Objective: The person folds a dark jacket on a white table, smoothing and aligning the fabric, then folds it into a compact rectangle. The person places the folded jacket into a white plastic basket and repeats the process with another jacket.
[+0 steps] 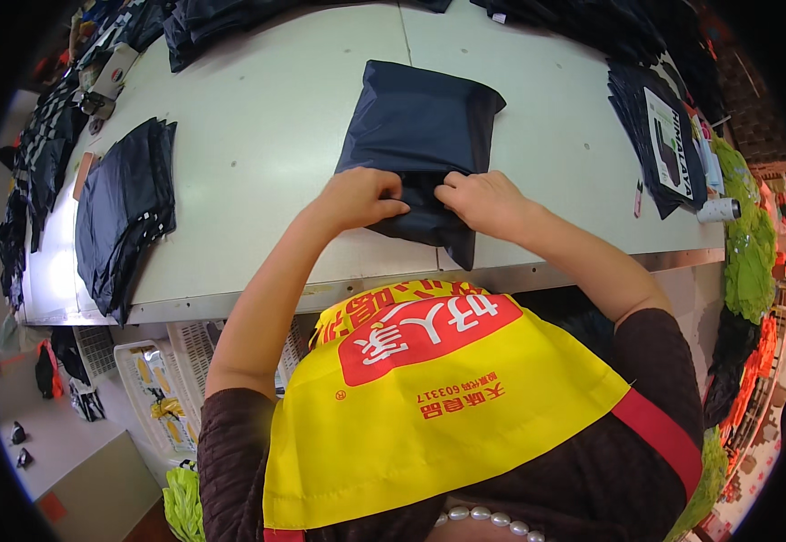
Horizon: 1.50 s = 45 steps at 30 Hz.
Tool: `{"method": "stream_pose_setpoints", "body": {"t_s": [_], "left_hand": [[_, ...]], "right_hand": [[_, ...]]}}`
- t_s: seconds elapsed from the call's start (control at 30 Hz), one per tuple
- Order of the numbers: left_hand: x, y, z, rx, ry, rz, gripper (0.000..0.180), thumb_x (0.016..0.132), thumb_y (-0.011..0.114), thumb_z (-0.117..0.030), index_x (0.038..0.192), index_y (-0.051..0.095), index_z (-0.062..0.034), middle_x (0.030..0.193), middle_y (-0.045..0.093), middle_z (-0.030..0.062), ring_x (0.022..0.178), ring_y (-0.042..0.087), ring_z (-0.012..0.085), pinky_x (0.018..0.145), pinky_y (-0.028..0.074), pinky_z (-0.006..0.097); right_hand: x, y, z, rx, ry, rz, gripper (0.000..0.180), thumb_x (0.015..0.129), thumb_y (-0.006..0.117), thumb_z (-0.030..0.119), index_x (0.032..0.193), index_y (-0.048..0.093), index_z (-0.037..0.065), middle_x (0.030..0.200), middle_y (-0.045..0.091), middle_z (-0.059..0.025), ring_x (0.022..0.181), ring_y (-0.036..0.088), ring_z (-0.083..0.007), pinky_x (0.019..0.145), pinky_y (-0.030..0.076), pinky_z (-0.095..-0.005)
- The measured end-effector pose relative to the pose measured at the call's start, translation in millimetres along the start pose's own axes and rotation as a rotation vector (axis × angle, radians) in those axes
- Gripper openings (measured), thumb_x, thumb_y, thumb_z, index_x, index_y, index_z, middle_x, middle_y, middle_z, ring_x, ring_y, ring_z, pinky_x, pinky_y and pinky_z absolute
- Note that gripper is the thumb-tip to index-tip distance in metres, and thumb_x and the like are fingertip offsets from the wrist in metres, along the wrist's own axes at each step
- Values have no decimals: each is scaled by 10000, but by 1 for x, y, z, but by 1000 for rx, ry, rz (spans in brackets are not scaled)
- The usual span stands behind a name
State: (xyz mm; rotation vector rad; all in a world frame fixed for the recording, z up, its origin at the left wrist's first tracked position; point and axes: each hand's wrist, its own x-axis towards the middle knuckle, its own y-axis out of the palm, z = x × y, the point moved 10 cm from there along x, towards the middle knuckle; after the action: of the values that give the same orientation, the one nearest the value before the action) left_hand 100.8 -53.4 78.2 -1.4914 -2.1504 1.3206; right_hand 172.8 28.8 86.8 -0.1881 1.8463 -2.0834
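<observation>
A dark navy plastic bag (420, 117) lies flat on the pale table in front of me, its near end folded or gaping toward me. My left hand (361, 197) pinches the bag's near edge on the left, thumb against curled fingers. On the other side of that opening, my right hand (483, 200) grips the edge with its fingers bent. Between the two hands the plastic looks black and creased, and one corner droops toward the table's front edge. What is inside the bag, if anything, cannot be seen.
A stack of dark plastic bags (126, 208) lies at the left of the table (276, 117). Another dark stack with a printed white panel (655, 135) is at the right, beside a white spool (718, 210). Dark piles (221, 32) line the far edge. Yellow-green material (745, 244) hangs at right.
</observation>
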Motion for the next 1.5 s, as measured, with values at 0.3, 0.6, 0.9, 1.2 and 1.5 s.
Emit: {"method": "stream_pose_setpoints", "body": {"t_s": [0.3,0.6,0.9,1.2,1.5], "left_hand": [[-22,0,-37,228,497,-641,116,742,707,-193,783,632,-114,838,609,58,757,600,264,671,475,343],[-6,-5,-32,68,641,-636,105,731,689,-76,782,608,-33,847,618,81,804,584,266,722,482,340],[-31,15,-89,154,874,-642,137,719,703,-100,741,578,-49,798,595,87,753,576,247,690,478,332],[-27,18,-36,-89,583,-811,153,723,727,-83,734,584,-28,734,585,94,698,553,274,633,455,352],[-37,18,-43,-22,660,-884,161,718,726,-88,713,570,-50,709,557,78,672,533,253,611,434,341]], "right_hand": [[8,-24,-16,-141,36,-514,160,707,572,71,867,569,76,757,511,-49,751,547,-216,601,502,-288],[-9,-5,-39,352,216,-420,351,737,701,177,1053,588,73,1003,561,-88,955,526,-292,793,465,-374],[-7,22,-78,120,609,-400,768,648,650,-28,1350,363,92,1240,456,-134,1108,467,-348,821,469,-444],[-45,27,-96,717,550,-280,524,801,643,326,1183,549,-19,1188,553,-200,1045,552,-300,907,441,-360],[-87,52,-106,1042,767,-310,299,867,566,224,1017,628,-27,825,642,-81,718,589,-159,654,478,-281]]}}
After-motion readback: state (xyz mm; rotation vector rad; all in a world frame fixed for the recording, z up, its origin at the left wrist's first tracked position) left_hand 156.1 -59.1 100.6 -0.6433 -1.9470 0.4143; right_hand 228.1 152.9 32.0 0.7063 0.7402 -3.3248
